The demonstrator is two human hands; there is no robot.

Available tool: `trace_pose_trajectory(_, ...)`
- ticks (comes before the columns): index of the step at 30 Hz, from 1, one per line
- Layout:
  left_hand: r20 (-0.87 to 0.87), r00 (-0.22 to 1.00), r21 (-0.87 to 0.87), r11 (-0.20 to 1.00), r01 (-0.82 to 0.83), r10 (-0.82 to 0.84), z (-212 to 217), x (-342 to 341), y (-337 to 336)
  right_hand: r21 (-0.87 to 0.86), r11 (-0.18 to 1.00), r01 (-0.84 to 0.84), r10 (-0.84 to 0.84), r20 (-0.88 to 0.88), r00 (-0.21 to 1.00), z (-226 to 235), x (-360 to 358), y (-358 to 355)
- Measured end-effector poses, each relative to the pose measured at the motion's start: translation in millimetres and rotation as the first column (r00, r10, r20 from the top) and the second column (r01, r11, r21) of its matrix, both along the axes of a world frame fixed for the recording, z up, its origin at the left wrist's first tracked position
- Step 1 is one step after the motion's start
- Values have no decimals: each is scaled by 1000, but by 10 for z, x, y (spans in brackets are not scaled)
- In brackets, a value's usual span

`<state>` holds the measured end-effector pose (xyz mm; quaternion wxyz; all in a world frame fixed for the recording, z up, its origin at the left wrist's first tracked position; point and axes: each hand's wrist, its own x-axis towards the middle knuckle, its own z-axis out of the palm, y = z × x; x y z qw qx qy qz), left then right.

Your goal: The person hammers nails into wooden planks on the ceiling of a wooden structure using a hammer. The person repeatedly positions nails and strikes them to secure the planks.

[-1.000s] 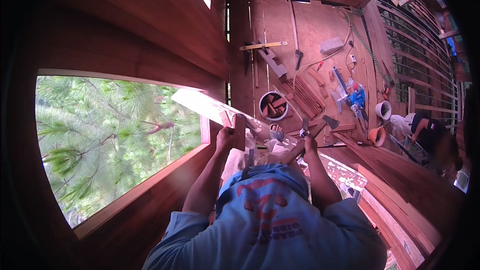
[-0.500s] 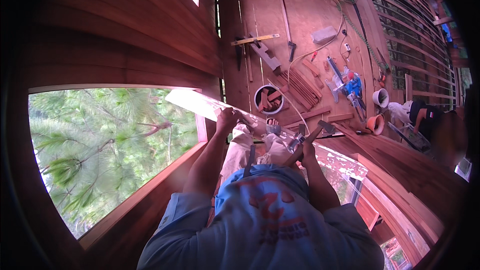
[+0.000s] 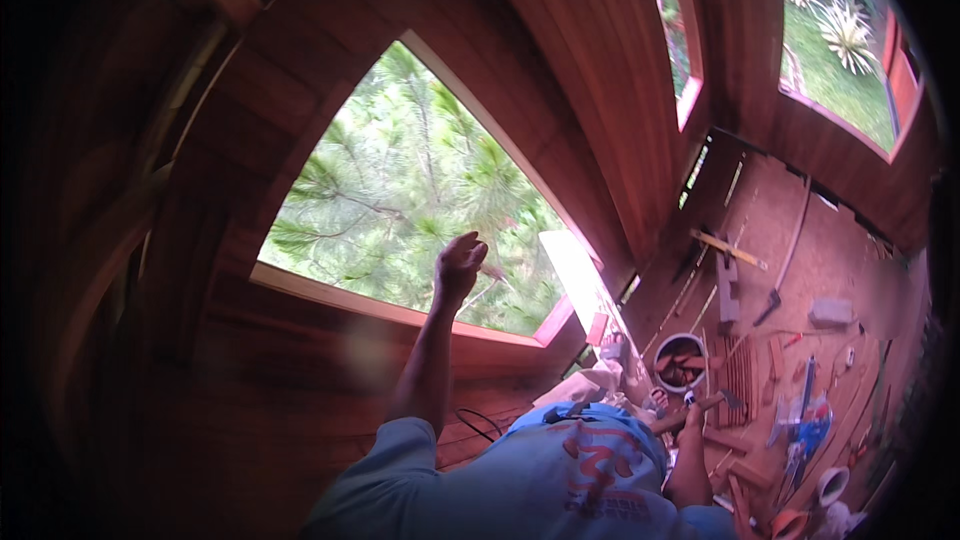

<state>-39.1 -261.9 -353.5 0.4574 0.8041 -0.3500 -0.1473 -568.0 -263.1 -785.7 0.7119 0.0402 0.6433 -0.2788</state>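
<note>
My left hand (image 3: 462, 265) is raised in front of the large window opening (image 3: 497, 342), fingers loosely bent and a little apart, holding nothing that I can see. Low at the right, my right hand (image 3: 693, 416) is closed round the handle of a hammer (image 3: 735, 400), whose dark head points away to the right. A sunlit plank (image 3: 578, 273) slants from the window's right corner down toward my legs. A small reddish wood block (image 3: 598, 328) shows along this plank. My body hides part of the plank's near end.
A white bucket of wood offcuts (image 3: 683, 364) stands on the wooden floor. Beside it lie stacked reddish strips (image 3: 740, 372). Farther off are a yellow spirit level (image 3: 728, 249), a grey block (image 3: 830, 313) and a blue power tool (image 3: 815, 427). An orange pot (image 3: 790, 523) is at lower right.
My view has swung left toward the window. My left hand has left the plank and risen in front of the window opening. My right hand still holds the hammer.
</note>
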Motion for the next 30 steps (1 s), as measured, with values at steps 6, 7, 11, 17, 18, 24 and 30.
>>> trace_pose_trajectory(6, 292, 875, -456, 861, -228, 386, 1515, 44, 917, 13, 963, -271, 270, 34, 962, 55, 220, -586)
trace_pose_trajectory(7, 304, 849, -507, 828, -239, 432, 1754, -84, 939, 14, 960, -280, 279, 35, 960, 68, 222, -643)
trace_pose_trajectory(11, 463, 679, -572, 777, -263, 570, 2391, -372, 1266, 13, 934, -357, 356, 55, 933, 84, 331, -821)
trace_pose_trajectory(17, 798, 332, -477, 864, -163, 503, 2861, -254, 1570, 24, 892, -452, 451, 28, 892, 169, 337, -956)
trace_pose_trajectory(18, 802, 359, -451, 878, -159, 477, 2934, -210, 1569, 26, 885, -465, 465, 27, 885, 175, 326, -964)
trace_pose_trajectory(24, 789, 468, -378, 915, -143, 399, 2943, 341, 1471, 28, 853, -520, 521, 1, 854, 228, 334, -1093)
trace_pose_trajectory(30, 633, 594, -513, 844, -157, 496, 2906, 569, 1307, 22, 842, -539, 539, -41, 841, 296, 203, -1177)
